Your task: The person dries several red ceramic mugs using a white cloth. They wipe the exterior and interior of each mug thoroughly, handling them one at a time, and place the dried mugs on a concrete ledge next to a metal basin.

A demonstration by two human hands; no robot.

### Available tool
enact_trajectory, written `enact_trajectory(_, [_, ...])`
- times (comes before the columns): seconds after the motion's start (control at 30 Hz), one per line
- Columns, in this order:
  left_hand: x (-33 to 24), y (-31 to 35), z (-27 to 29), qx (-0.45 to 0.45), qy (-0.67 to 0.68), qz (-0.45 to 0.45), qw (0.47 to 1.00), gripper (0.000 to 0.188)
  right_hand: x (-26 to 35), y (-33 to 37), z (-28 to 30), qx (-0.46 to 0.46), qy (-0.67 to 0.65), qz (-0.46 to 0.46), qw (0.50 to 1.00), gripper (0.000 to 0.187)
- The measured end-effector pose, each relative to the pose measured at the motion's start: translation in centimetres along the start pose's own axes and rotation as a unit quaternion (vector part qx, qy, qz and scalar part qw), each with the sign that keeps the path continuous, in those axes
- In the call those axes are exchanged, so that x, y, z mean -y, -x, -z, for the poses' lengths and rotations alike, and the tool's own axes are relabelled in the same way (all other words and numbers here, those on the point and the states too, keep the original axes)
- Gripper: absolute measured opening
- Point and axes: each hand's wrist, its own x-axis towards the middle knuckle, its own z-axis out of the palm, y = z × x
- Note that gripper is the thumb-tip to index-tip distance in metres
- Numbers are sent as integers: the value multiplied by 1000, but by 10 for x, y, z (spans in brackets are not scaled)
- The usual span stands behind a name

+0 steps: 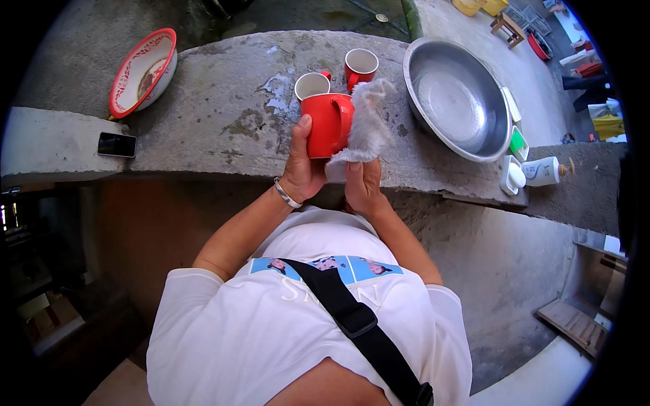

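Observation:
A red mug (321, 127) is held up in front of me, its handle turned toward the right. My left hand (302, 162), with a silver bangle at the wrist, grips the mug's left side with the thumb up along it. In my right hand (363, 184) is a pale grey cloth (369, 122), pressed against the mug's right side and hanging over near the handle. Just beyond stand two more red mugs with white insides: one mug (312, 85) partly hidden behind the held one, another mug (361, 62) farther right.
A large metal basin (460, 98) sits right on the concrete ledge (223, 81), beside a white bottle (542, 172) and a green-and-white brush-like item (518, 143). At left are a red-rimmed enamel basin (143, 73) and a black phone (117, 145) near the edge.

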Motion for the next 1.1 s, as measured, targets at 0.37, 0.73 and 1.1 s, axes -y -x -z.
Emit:
enact_trajectory(0.37, [-9,-9,15,18,-311,-73,947,89,-7,-33,19,-114,-109,-238,958,37])
enact_trajectory(0.73, [0,5,9,42,-194,-32,980,84,-16,-29,18,-112,-70,-242,961,27])
enact_trajectory(1.1, [8,1,17,-9,-90,-32,995,48,22,-5,13,50,351,110,928,31])
